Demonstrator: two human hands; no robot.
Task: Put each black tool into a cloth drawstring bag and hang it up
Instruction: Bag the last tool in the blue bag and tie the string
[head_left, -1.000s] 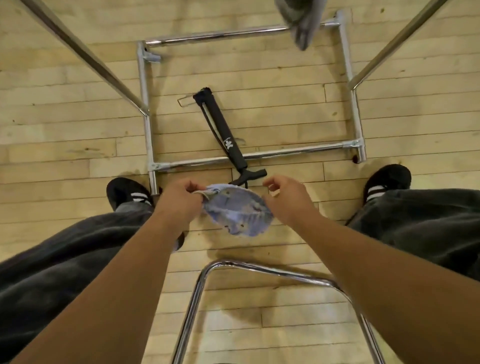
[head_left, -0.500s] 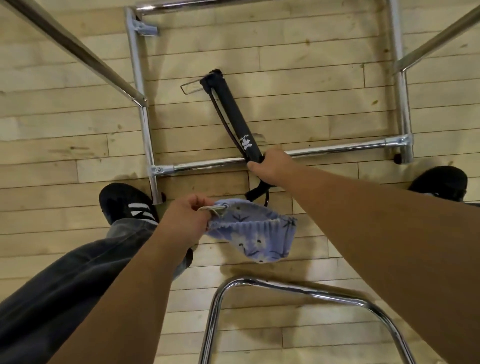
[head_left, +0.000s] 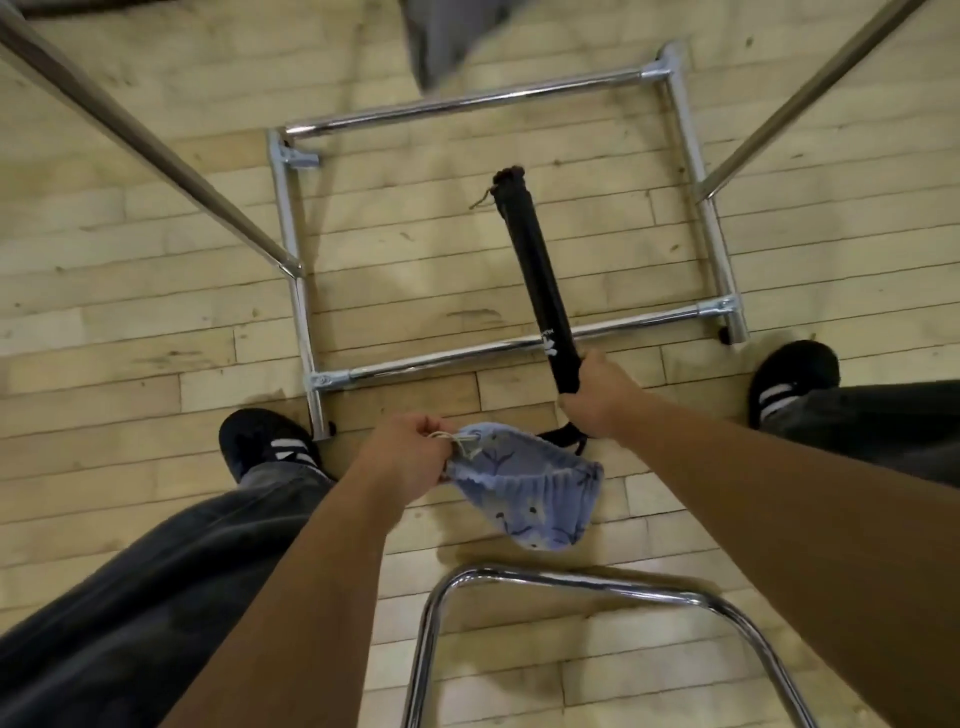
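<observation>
Fingers (head_left: 574, 413) of the right hand (head_left: 600, 402) grip the black tool (head_left: 537, 270), white logo unreadable.

Pale wood-plank floor (head_left: 156, 322). Rectangular chrome tube frame (head_left: 305, 338) stands on it. Two chrome bars (head_left: 130, 132) slant above. Curved chrome tube (head_left: 571, 579) nearest the camera. Black, white-striped shoes (head_left: 270, 441); dark trousers (head_left: 130, 597).
</observation>
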